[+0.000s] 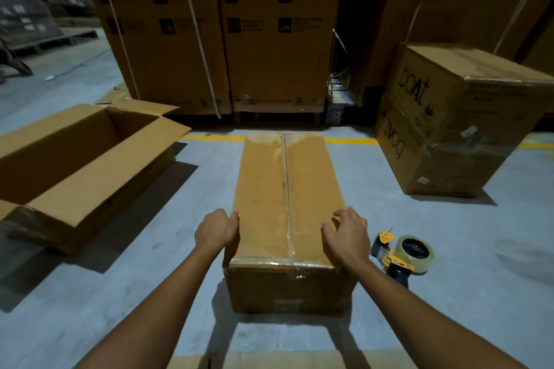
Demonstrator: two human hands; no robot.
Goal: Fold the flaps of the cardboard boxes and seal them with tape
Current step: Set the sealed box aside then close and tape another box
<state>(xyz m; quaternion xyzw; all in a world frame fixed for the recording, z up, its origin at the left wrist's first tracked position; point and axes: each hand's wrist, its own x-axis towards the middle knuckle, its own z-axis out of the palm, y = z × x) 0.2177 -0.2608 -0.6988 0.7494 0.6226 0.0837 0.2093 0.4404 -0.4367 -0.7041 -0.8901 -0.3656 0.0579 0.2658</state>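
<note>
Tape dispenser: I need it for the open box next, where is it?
In the head view, the tape dispenser sits on the floor just right of the taped box, beside the right hand.

L hand (216,230): fingers hidden down left side of box (284,189). Tape gun (403,253) handle partly behind R forearm (425,311). Open box (90,165) cut by left edge, near corner too dark to make out. Print on tall cartons (269,54) blurred, illegible. Cardboard strip (269,362) cut by bottom edge. Boat boxes (449,117) cut at right; labels too small.
</note>
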